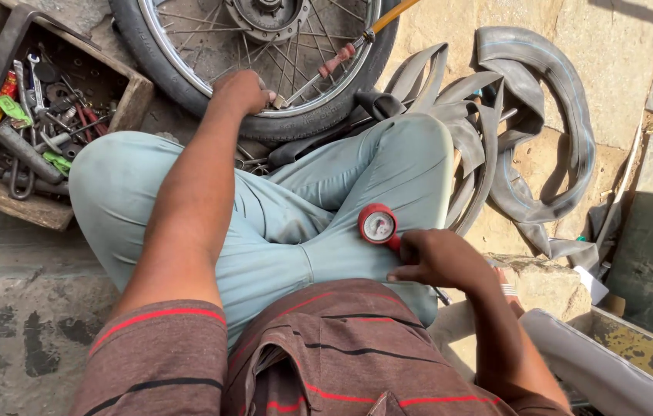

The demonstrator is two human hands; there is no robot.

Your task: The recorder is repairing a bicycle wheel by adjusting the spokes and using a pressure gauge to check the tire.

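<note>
The person sits on the ground with knees bent, in pale green trousers (319,223) and a brown shirt with red stripes (326,354).

The left hand (243,91) reaches forward and rests on the wheel (211,100). Its fingers curl over the black tyre and the shiny rim, so the grip is closed on the wheel. The wheel lies flat on the ground just past the knees. It has thin metal spokes and a round hub in the middle. A long tool with a yellow and red handle (346,50) lies across the wheel, and its tip is near the left hand.

The right hand (438,258) rests on the right thigh. Its fingers are shut around the stem of a round red gauge (377,224). The gauge has a white face and sits on the thigh, just above the hand.

On the left is a wooden box (49,115) full of spanners and other metal tools. On the right, a loose black tube (527,131) lies in floppy loops on the stone floor (619,69), next to the right knee. It touches the wheel's edge at the top.
</note>
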